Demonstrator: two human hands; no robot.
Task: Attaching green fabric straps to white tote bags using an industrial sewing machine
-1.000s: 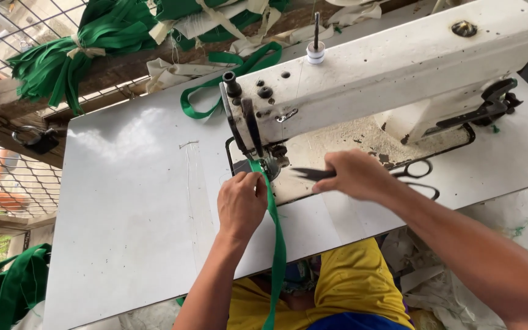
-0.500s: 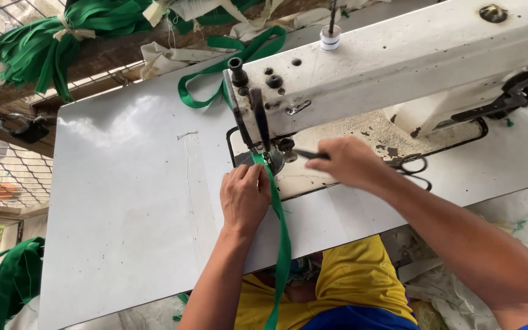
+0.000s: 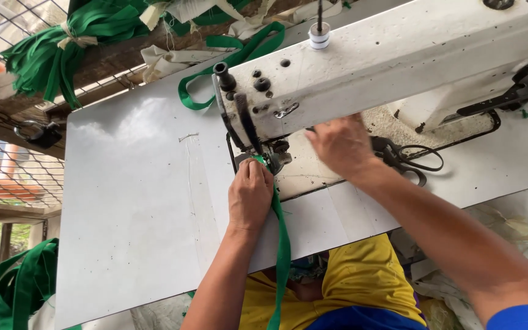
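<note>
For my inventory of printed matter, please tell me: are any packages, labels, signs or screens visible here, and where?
None are visible.
The white sewing machine shows no label or plate.
The white table holds only a green strap under the left hand and black scissors near the right hand.

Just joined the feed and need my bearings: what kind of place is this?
Probably a small sewing workshop, partly open-air. A worn white industrial sewing machine sits on a white table, bundles of green fabric strap hang behind it, and wire mesh walls the side.
</note>
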